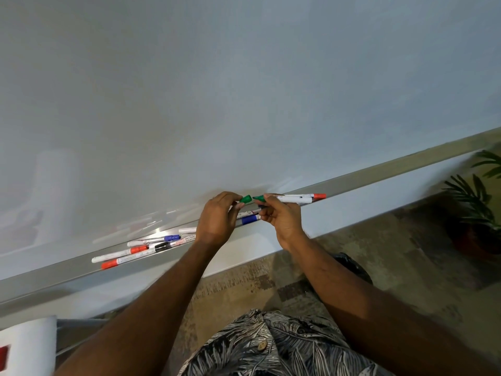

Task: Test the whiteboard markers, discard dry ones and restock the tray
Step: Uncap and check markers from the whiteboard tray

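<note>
Being pinched in the left grip, the cap is being held just off the marker, whose barrel is being clasped by the right grip above the middle of the tray. Light, stiff, likely slick; the barrel is being judged the surest hold.

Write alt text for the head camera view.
A person's left hand holds a green cap just off the tip of a green marker gripped in the right hand, in front of a whiteboard. More markers with red, black and blue caps lie in the tray below.
</note>
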Demonstrator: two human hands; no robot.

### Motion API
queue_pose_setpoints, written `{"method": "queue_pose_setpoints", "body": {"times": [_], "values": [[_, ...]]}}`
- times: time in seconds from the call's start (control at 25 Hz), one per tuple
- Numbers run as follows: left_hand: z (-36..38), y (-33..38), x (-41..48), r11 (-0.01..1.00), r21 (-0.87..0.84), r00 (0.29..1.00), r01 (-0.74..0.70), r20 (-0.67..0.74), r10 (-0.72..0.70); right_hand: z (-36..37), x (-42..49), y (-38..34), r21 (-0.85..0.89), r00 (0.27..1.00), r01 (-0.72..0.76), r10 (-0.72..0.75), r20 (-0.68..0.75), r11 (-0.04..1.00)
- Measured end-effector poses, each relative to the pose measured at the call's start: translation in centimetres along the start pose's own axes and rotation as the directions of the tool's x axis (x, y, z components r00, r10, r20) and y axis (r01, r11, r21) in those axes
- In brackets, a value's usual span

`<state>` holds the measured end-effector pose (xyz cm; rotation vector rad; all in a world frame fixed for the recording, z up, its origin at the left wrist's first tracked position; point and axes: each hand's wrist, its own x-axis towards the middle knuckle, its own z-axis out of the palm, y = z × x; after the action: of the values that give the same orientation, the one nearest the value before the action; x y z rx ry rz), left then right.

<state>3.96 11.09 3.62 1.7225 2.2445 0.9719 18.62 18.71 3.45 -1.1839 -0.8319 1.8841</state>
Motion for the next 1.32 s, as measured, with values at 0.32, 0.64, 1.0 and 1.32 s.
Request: {"method": "queue_pose_setpoints", "body": {"times": [0.32,0.64,1.0,1.32], "values": [[-0.8,1.2,0.1,0.932,-0.345,0.993,0.115,0.069,-0.098,0.9,-1.4,-0.7,-0.055,0.999,-0.007,0.01,0.048,0.998],[-1.4,2.9,1.1,0.909,-0.408,0.995,0.085,0.084,-0.055,0.7,-2.5,-1.5,0.071,0.995,-0.004,-0.003,0.098,0.997],[0.0,4.3,2.6,0.895,-0.445,0.991,0.033,0.134,0.03,-1.5,-2.6,-3.1,-0.164,0.994,0.08,-0.067,0.086,0.983],[4.7,6.2,3.4,0.908,-0.419,0.94,0.009,0.314,0.135,-10.2,-2.3,-3.8,-0.891,0.675,0.434,-0.606,0.421,-0.136]]}}
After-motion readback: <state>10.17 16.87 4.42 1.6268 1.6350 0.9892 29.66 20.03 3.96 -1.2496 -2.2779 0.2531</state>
